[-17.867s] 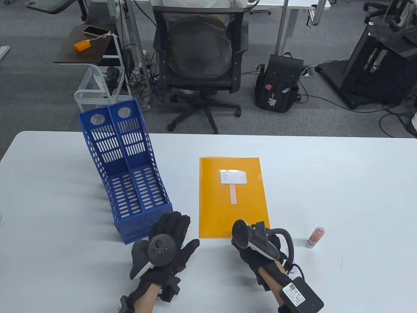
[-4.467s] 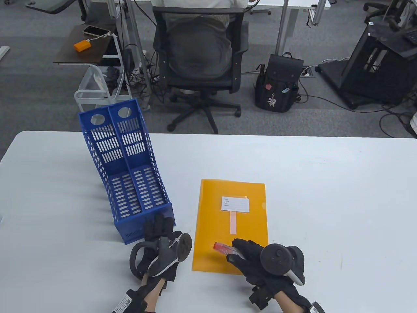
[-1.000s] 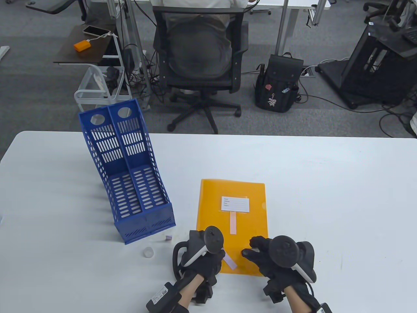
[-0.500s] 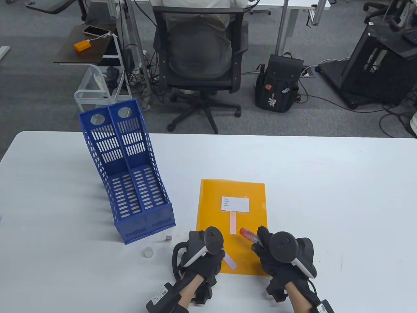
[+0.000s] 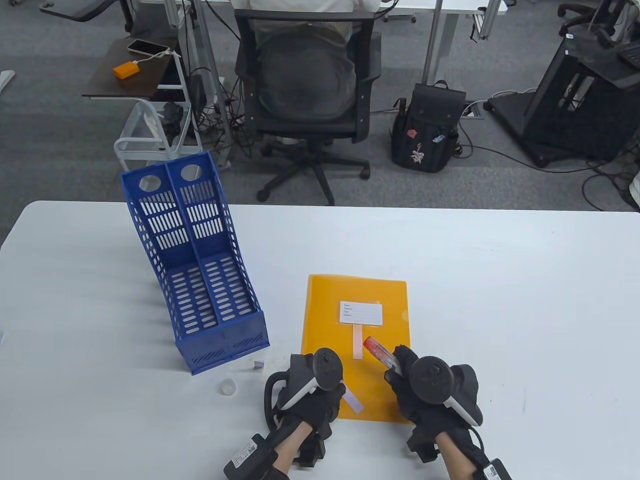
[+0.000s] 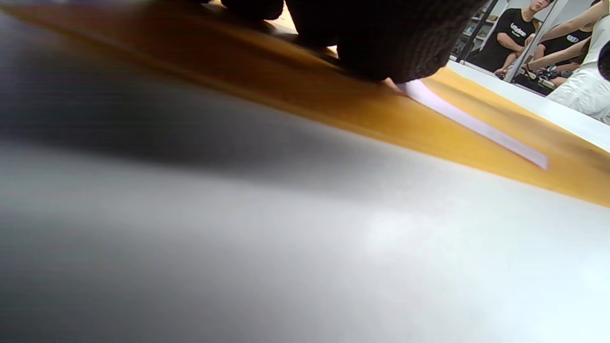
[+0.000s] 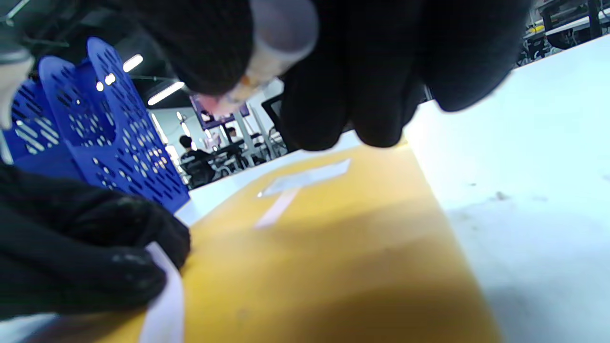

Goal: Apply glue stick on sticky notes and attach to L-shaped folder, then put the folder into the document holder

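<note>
1. Underneath everything lies a white table; behind it the room shows grey carpet, a black office chair and a black backpack on the floor.
2. Leftmost on the table, a blue two-slot document holder leans back, both slots holding nothing; bare tabletop spreads to its left.
3. Just in front of it lie a clear glue-stick cap and a small purple pad of notes, apart from each other.
4. Next, the left hand presses a pale purple sticky note onto the near left corner of the orange L-shaped folder; its fingers are bent over the strip's end, pinning it.
5. Flat on the table, the folder carries a white label and a pink sticky note below it.
6. Rightward, the right hand grips the uncapped glue stick, fingers curled round the tube, red tip raised over the folder beside the pink strip.
7. Beyond that hand, the table's right half is open.
</note>
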A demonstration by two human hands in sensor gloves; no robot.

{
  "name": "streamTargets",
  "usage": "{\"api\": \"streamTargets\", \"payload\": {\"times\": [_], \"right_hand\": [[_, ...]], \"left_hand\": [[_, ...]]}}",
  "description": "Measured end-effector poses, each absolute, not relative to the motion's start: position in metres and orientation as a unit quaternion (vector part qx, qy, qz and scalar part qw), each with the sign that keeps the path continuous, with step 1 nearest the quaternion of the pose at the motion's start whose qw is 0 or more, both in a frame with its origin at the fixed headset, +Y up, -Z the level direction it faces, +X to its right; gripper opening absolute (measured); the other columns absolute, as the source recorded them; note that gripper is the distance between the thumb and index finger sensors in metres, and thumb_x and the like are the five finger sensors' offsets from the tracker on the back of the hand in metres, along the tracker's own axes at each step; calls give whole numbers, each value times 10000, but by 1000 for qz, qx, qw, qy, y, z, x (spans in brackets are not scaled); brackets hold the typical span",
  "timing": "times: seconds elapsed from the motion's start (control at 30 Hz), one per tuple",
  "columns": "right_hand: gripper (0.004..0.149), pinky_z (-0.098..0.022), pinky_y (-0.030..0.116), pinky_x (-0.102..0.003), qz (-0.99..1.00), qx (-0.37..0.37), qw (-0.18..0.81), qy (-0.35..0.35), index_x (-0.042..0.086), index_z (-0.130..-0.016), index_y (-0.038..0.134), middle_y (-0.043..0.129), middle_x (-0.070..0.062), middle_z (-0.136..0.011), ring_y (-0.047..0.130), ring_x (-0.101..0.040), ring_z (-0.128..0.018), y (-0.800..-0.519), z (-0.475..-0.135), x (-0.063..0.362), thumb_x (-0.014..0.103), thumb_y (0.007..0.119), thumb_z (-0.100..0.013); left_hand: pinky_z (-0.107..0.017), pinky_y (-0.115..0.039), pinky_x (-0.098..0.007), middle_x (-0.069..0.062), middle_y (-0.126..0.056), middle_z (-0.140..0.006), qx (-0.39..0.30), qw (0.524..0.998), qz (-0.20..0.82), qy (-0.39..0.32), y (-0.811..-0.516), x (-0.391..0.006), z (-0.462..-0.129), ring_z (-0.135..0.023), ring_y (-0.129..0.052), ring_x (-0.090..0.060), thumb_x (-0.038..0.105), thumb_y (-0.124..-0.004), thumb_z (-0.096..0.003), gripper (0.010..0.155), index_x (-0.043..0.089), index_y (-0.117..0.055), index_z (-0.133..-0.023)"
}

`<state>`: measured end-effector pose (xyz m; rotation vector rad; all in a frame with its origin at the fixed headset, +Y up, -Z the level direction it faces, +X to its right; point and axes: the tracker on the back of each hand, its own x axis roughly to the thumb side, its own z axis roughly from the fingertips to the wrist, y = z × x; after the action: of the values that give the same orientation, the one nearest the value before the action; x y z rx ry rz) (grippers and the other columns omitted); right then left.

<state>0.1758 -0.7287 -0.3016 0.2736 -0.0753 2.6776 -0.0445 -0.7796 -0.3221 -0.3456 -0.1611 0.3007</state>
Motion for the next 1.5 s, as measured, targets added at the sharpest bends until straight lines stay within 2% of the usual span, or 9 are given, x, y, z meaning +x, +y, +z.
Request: {"api": "streamTargets", "payload": {"times": [0.17,0.27,0.47,0.57,0.7,0.77,0.9,1.1,1.5], "right_hand": [[683,-549,712,-626,959,112,257,-34,-40,-1032,535,859,-160,-782,849,-404,-795,-727,-301,175,341,729,-498],[635,-543,717,-628,964,104,242,-39,-45,-995,626,883,-171,-780,865,-415,-784,-729,-301,175,337,728,-497],[646,-531,731,-615,961,79,267,-3,-70,-929,578,878,-170,-786,887,-420,-758,-737,-304,177,352,771,-479],[654,-525,737,-612,950,71,304,2,-74,-928,567,873,-182,-788,883,-432,-754,-740,-305,176,333,798,-471],[669,-550,715,-618,938,76,339,0,-71,-997,580,876,-190,-788,832,-439,-789,-741,-306,173,324,767,-490],[633,-540,718,-623,938,80,338,9,-81,-967,648,895,-211,-784,832,-455,-783,-741,-306,172,324,755,-493],[632,-459,793,-592,943,69,326,19,-99,-902,600,903,-205,-747,877,-454,-720,-749,-305,168,396,649,-513],[640,-449,811,-592,929,51,362,54,-57,-894,530,874,-246,-770,858,-498,-715,-758,-308,163,404,746,-506],[628,-493,774,-578,924,36,368,93,-49,-924,457,794,-279,-838,786,-504,-765,-764,-309,166,390,685,-536]], "left_hand": [[-773,-422,-588,6,-520,-1117,-172,972,141,-82,-779,-44,-321,-1084,-434,-318,405,-771,-506,395,263,-740,-873],[-773,-418,-587,8,-513,-1120,-174,972,139,-82,-780,-43,-321,-1085,-428,-316,408,-767,-508,390,280,-737,-875],[-774,-419,-589,14,-503,-1126,-186,970,134,-81,-778,-43,-322,-1089,-422,-313,411,-764,-510,386,301,-733,-879],[-774,-420,-588,19,-503,-1128,-188,969,135,-81,-778,-43,-323,-1091,-422,-310,413,-767,-509,388,301,-737,-880],[-773,-426,-590,20,-513,-1129,-189,969,136,-82,-778,-43,-323,-1092,-429,-310,413,-771,-508,386,303,-743,-877],[-770,-435,-594,10,-528,-1130,-188,969,140,-82,-777,-44,-323,-1090,-440,-316,411,-777,-505,385,304,-751,-874],[-759,-475,-607,-25,-579,-1137,-178,968,154,-86,-774,-46,-324,-1085,-494,-334,413,-804,-494,376,308,-794,-855],[-740,-520,-624,-78,-649,-1132,-182,964,173,-87,-768,-47,-325,-1070,-564,-363,411,-815,-486,373,305,-819,-844],[-719,-566,-632,-132,-764,-1083,-181,959,205,-78,-760,-47,-326,-1028,-669,-389,396,-799,-494,373,298,-807,-854]]}}
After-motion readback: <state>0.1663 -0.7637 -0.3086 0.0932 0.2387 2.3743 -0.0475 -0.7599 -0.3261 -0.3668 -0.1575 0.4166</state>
